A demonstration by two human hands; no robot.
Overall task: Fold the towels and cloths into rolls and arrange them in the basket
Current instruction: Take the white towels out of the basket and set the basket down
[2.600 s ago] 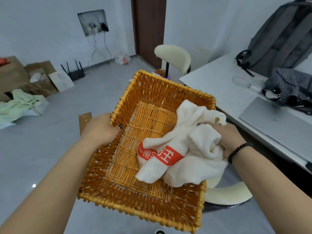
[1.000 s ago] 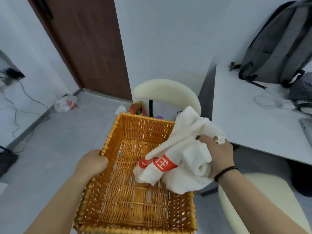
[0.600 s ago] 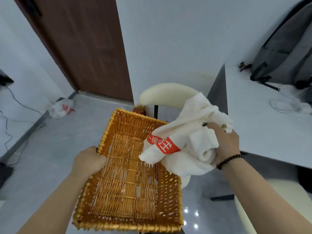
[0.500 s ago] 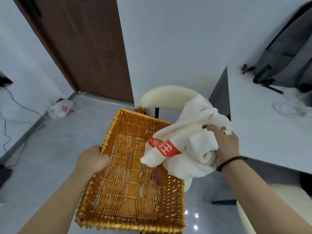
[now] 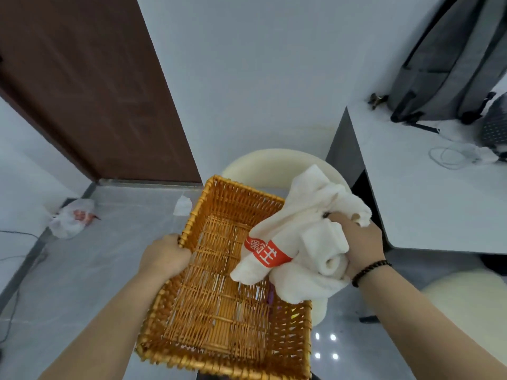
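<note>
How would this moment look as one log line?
left hand: grips basket rim | right hand: holds bunched white towel | towel: unrolled

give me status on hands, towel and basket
Left hand grips wicker basket rim. Right hand grips bunched white towel over the basket's right side, not rolled. Nothing blocking the basket.

White walls (image 5: 260, 64) all round, and a dark brown door (image 5: 90, 86) closed on the left. A glossy grey floor (image 5: 90, 270) catches spots of light, with a crumpled plastic bag (image 5: 72, 217) by the skirting. A cream chair (image 5: 274, 167) stands ahead, beside a white desk (image 5: 428, 204) carrying a grey backpack (image 5: 450, 58) and a coiled white cable (image 5: 452, 156).
</note>
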